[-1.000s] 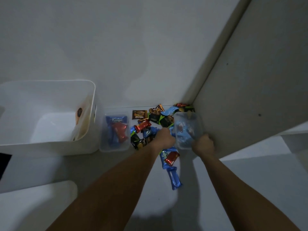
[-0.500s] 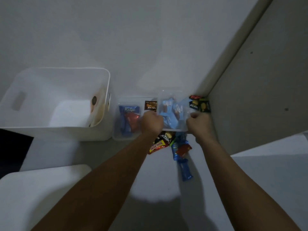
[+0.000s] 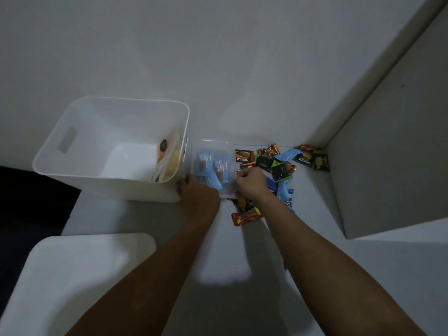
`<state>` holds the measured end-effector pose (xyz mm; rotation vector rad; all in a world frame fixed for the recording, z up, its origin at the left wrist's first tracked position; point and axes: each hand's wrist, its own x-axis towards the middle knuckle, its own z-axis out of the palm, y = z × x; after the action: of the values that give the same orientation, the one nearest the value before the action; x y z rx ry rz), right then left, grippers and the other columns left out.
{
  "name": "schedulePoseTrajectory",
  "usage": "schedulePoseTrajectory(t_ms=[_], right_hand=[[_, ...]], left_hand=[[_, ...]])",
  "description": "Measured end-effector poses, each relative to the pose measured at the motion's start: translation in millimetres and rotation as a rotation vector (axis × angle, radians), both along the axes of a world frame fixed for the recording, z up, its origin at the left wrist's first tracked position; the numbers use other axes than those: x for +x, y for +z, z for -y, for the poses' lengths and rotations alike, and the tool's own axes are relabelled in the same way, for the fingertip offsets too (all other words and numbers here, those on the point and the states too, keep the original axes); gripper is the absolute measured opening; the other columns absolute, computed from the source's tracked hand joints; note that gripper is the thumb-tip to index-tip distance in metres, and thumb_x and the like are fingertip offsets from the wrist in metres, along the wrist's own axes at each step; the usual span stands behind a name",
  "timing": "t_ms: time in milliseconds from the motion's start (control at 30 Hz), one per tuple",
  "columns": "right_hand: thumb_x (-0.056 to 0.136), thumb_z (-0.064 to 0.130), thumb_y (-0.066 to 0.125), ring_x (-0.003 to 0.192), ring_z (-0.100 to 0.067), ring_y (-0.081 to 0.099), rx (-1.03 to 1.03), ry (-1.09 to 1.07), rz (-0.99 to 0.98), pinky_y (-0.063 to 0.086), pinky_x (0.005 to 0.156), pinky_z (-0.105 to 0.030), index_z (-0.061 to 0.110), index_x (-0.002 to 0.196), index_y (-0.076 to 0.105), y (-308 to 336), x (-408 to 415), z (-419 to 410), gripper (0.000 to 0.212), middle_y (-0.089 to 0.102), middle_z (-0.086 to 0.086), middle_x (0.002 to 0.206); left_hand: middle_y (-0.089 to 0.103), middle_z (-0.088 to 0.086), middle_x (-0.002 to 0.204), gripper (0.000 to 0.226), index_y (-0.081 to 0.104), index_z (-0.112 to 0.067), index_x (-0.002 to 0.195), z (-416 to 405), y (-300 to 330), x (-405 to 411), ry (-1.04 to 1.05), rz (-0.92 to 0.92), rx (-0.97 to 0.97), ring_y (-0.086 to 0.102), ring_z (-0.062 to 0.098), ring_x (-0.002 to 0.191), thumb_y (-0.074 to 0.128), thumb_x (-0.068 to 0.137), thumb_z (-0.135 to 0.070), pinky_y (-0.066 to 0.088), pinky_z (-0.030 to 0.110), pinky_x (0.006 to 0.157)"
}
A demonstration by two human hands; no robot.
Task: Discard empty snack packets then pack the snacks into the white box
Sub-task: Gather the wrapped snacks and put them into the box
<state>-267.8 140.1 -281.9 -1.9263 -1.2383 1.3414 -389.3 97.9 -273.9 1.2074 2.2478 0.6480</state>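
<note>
Plastic tray: clear, shallow, rectangular (image 3: 213, 166); sits just beside white box, on its right, touching or nearly so; cannot tell which.
Tray contents: blue snack packets (image 3: 213, 169), approx. two or three, lying flat inside.
White box: tall, open top, handle slot in left wall (image 3: 114, 146); mostly bare floor inside; orange-ish packets (image 3: 167, 156) leaning against inner right wall.
Left hand: (image 3: 197, 190) at tray's near-left corner, fingers curled over the edge; appears to grasp tray rim, thumb side hidden.
Right hand: (image 3: 251, 181) at tray's near-right edge, fingers pinched on rim; grasping tray, not a packet, as far as visible.
Loose snacks: mixed pile (image 3: 278, 163) on white surface to right of tray, reaching the corner by grey panel (image 3: 388, 154); green, brown, blue wrappers overlapping. Red/yellow packet (image 3: 246, 215) lies apart, near right wrist.
Lid: white, flat, rounded corners (image 3: 72, 275), near left, well apart from tray.
Step judged: tray held w/ both hands next to box; prob. about to lift or tip into box.
Risk 1: tray is light and flexible; uneven lift could spill packets onto surface.
Risk 2: box rim stands well above tray; low lift would catch the rim, shove box left toward edge.
Risk 3: right forearm passes over loose pile; sweep could scatter packets.
Risk 4: dim light; empty vs full packets hard to tell, sorting error possible.
</note>
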Motion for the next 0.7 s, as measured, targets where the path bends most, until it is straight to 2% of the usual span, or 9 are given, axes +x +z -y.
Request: schedulePoseTrajectory(t_ms=[33, 133, 200, 267, 367, 467, 500, 600, 700], right_hand=[[0.085, -0.002, 0.053, 0.081, -0.031, 0.07, -0.003, 0.012, 0.0, 0.061, 0.07, -0.046, -0.01, 0.089, 0.068, 1, -3, 1, 0.018, 0.068, -0.022, 0.089], [0.083, -0.001, 0.057, 0.067, -0.025, 0.071, -0.02, 0.012, 0.003, 0.062, 0.063, -0.043, -0.005, 0.084, 0.066, 0, -7, 3, 0.01, 0.068, -0.018, 0.084], [0.083, 0.002, 0.061, 0.06, -0.026, 0.072, -0.061, 0.005, -0.058, 0.062, 0.06, -0.043, 0.0, 0.085, 0.061, 0, -6, 3, 0.002, 0.066, -0.016, 0.083], [0.085, 0.005, 0.062, 0.062, -0.029, 0.073, -0.123, 0.007, -0.104, 0.062, 0.059, -0.04, 0.002, 0.094, 0.059, 2, -3, 5, 0.009, 0.067, -0.019, 0.087], [0.082, 0.012, 0.063, 0.06, -0.027, 0.071, -0.126, -0.035, -0.049, 0.061, 0.057, -0.037, 0.001, 0.096, 0.062, -2, 4, 6, 0.018, 0.069, -0.016, 0.081], [0.076, 0.017, 0.062, 0.077, -0.025, 0.066, -0.077, -0.052, 0.0, 0.06, 0.073, -0.041, 0.005, 0.086, 0.063, -7, 10, 5, 0.016, 0.066, -0.01, 0.083], [0.076, 0.016, 0.06, 0.082, -0.024, 0.064, -0.083, -0.033, -0.04, 0.058, 0.076, -0.039, 0.007, 0.088, 0.063, -6, 11, 5, 0.016, 0.065, -0.009, 0.088], [0.076, 0.011, 0.056, 0.099, -0.029, 0.065, -0.168, 0.037, -0.225, 0.055, 0.091, -0.051, 0.009, 0.111, 0.059, -4, 8, 6, 0.036, 0.067, -0.013, 0.109], [0.084, 0.006, 0.055, 0.103, -0.031, 0.064, -0.191, 0.077, -0.293, 0.054, 0.091, -0.054, 0.011, 0.117, 0.057, 0, 9, 8, 0.033, 0.066, -0.013, 0.112]], left_hand=[[0.048, 0.02, 0.128, 0.045, 0.05, 0.001, 0.121, 0, -5, -2, -0.011, -0.022, -0.013, 0.045, 0.035, 0.119, 0.056, 0.078, -0.011, 0.042, 0.039, 0.096], [0.047, 0.022, 0.13, 0.049, 0.046, 0.005, 0.125, 2, -7, -5, 0.034, 0.064, -0.032, 0.045, 0.037, 0.121, 0.058, 0.079, -0.006, 0.041, 0.041, 0.097], [0.048, 0.025, 0.13, 0.046, 0.045, 0.007, 0.123, 1, -6, -7, 0.017, 0.097, -0.042, 0.047, 0.039, 0.12, 0.056, 0.08, -0.002, 0.041, 0.042, 0.096], [0.052, 0.025, 0.126, 0.04, 0.048, 0.008, 0.12, -4, -6, -9, -0.01, 0.125, -0.036, 0.05, 0.039, 0.117, 0.055, 0.082, -0.001, 0.043, 0.039, 0.092], [0.061, 0.024, 0.116, 0.033, 0.055, 0.007, 0.116, -12, -8, -14, -0.052, 0.172, -0.012, 0.059, 0.039, 0.108, 0.054, 0.085, -0.006, 0.046, 0.035, 0.083], [0.064, 0.023, 0.114, 0.035, 0.058, 0.004, 0.117, -18, -10, -17, -0.054, 0.235, -0.064, 0.061, 0.037, 0.105, 0.055, 0.088, -0.017, 0.048, 0.035, 0.083], [0.063, 0.021, 0.118, 0.039, 0.057, 0.002, 0.121, -20, -12, -19, -0.041, 0.283, -0.084, 0.061, 0.035, 0.107, 0.055, 0.09, -0.021, 0.047, 0.034, 0.084], [0.057, 0.016, 0.129, 0.048, 0.044, -0.004, 0.137, -21, -9, -20, 0.032, 0.56, -0.14, 0.059, 0.031, 0.113, 0.053, 0.094, -0.025, 0.048, 0.034, 0.088], [0.057, 0.021, 0.129, 0.047, 0.047, 0.0, 0.133, -21, -7, -21, 0.086, 0.616, -0.171, 0.058, 0.034, 0.115, 0.052, 0.095, -0.027, 0.05, 0.041, 0.091]])
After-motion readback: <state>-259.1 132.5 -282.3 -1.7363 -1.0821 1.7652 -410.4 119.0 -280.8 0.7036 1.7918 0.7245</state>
